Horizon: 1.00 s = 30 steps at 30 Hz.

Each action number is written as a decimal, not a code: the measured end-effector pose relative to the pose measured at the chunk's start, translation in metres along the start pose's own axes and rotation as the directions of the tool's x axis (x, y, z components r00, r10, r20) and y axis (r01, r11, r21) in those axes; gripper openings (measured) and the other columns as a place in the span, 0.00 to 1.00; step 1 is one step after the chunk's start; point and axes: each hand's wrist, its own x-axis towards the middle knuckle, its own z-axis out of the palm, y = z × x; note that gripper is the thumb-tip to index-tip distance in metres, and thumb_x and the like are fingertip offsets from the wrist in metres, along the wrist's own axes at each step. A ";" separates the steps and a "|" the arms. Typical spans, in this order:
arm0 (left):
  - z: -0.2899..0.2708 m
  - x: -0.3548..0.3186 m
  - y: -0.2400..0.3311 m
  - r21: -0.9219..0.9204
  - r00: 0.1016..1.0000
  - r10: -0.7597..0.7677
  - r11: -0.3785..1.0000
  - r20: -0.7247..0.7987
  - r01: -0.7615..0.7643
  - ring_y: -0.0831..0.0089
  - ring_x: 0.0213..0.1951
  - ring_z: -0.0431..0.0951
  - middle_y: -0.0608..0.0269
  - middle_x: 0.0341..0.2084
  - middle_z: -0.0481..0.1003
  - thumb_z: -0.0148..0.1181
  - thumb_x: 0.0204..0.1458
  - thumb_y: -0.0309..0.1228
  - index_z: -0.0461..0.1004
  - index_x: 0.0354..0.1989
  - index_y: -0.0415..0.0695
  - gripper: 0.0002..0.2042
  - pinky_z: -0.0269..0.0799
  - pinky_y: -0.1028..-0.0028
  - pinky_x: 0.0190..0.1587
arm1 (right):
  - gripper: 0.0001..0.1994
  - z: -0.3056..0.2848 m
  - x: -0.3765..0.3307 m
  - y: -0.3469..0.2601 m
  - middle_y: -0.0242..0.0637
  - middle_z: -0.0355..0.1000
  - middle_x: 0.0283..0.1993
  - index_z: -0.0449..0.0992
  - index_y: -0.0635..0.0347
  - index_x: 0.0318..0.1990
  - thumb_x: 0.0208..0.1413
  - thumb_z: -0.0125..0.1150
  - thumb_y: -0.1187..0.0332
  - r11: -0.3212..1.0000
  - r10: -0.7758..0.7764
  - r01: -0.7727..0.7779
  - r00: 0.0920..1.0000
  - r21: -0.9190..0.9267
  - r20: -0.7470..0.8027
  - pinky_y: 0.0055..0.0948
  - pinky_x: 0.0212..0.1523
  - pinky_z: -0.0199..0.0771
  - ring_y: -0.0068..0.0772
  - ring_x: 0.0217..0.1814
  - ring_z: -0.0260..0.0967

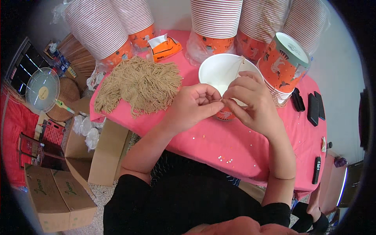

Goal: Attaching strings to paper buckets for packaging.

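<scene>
A white-lined paper bucket with an orange printed outside stands before me on the pink cloth. My left hand and my right hand meet at its near rim, fingertips pinched together. Between them is a thin tan string, part of which shows against the bucket's inner wall. My fingers hide how its end lies. Left of the hands rests a big heap of tan strings. Right of the bucket, another orange bucket with a green-edged lid sits tilted on more buckets.
Tall stacks of nested buckets line the table's back. An orange tissue pack lies among them. Phones and a black cutter lie along the right edge. Small white dots dot the pink cloth. Cardboard boxes stand at left.
</scene>
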 end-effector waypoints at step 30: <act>0.003 -0.007 -0.014 0.052 0.963 0.260 0.965 -0.076 -0.256 0.89 0.28 0.71 0.69 0.29 0.74 0.56 0.56 0.22 0.70 0.38 0.37 0.04 0.66 0.86 0.29 | 0.03 -0.006 0.002 -0.002 0.29 0.70 0.27 0.74 0.65 0.29 0.50 0.63 0.77 0.754 0.339 -0.439 0.897 0.489 0.283 0.23 0.33 0.64 0.19 0.30 0.64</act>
